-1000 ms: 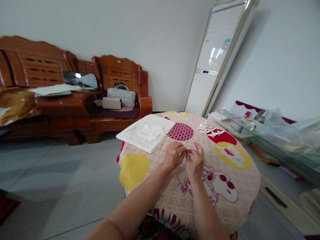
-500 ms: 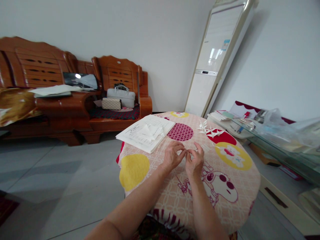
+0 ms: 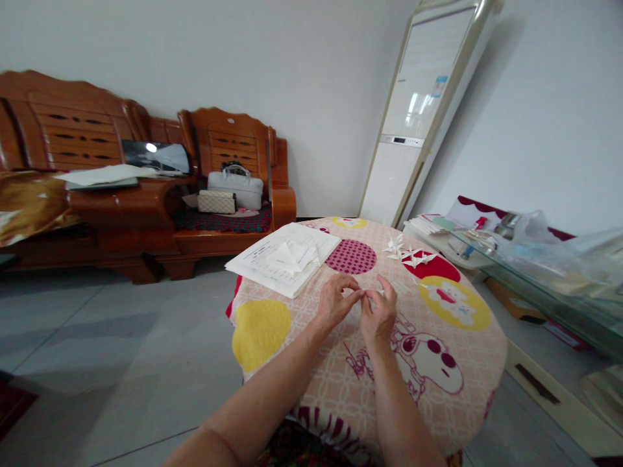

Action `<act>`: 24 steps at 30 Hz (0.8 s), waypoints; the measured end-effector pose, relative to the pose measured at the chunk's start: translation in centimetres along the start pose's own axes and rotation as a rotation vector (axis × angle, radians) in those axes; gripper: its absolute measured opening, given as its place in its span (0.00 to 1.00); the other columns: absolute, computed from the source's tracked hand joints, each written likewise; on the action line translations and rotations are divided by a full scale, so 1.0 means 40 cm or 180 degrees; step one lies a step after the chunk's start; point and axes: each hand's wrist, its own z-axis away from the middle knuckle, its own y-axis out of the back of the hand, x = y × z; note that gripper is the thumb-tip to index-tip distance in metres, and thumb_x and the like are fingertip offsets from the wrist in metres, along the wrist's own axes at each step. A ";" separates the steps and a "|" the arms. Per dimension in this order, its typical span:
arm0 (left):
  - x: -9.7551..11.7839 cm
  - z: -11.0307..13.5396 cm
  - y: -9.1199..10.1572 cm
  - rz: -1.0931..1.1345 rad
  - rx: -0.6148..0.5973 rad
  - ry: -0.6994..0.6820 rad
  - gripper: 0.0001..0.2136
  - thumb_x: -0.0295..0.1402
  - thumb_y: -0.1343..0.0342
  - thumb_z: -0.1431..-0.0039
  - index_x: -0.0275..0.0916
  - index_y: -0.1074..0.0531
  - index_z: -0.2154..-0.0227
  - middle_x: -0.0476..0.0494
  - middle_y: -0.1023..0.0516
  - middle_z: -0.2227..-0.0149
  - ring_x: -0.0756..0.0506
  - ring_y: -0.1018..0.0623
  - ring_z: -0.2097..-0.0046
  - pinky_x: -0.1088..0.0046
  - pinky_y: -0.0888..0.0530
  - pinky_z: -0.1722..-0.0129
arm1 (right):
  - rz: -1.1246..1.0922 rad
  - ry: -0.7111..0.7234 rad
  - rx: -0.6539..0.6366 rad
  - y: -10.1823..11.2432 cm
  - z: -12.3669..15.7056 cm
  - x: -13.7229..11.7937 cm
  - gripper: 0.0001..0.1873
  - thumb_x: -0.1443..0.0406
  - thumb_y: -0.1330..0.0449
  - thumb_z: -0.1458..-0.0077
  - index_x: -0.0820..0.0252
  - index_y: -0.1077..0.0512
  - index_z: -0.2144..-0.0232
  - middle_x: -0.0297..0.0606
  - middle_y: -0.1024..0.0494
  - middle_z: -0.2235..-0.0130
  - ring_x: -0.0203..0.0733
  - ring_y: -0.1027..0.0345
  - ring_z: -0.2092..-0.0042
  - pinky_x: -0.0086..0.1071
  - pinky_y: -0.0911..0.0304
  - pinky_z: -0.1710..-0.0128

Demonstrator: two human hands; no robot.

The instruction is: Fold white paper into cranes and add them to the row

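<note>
Midway between the table's side edges, left hand and right hand pinch one tiny pale scrap (mostly hidden).

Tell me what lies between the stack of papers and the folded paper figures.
Nothing: the head view shows only bare tablecloth between the stack of papers and the folded paper figures, with a dark red dotted circle printed on it.

- A round table carries everything, fully draped by a peach tablecloth with yellow, red and dotted circles and a cartoon dog.
- A stack of paper sheets lies at the far left edge, with loose folded sheets on top.
- Small folded white paper figures cluster at the far right.
</note>
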 end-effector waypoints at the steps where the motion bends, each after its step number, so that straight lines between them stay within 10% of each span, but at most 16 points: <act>1: -0.001 0.000 0.000 0.0038 -0.0004 0.0064 0.06 0.32 0.39 0.47 0.37 0.26 0.76 0.46 0.23 0.69 0.48 0.25 0.64 0.72 0.30 0.62 | -0.0019 -0.0014 0.0001 -0.001 0.000 0.000 0.10 0.71 0.47 0.43 0.60 0.29 0.73 0.51 0.32 0.45 0.51 0.38 0.45 0.47 0.38 0.49; 24: -0.009 -0.002 -0.001 -0.0042 -0.0048 0.0109 0.05 0.30 0.40 0.46 0.38 0.27 0.75 0.47 0.24 0.71 0.48 0.26 0.66 0.72 0.30 0.63 | -0.0059 0.0012 -0.0023 -0.005 0.002 0.015 0.10 0.68 0.47 0.42 0.59 0.27 0.71 0.49 0.31 0.45 0.51 0.37 0.46 0.49 0.38 0.49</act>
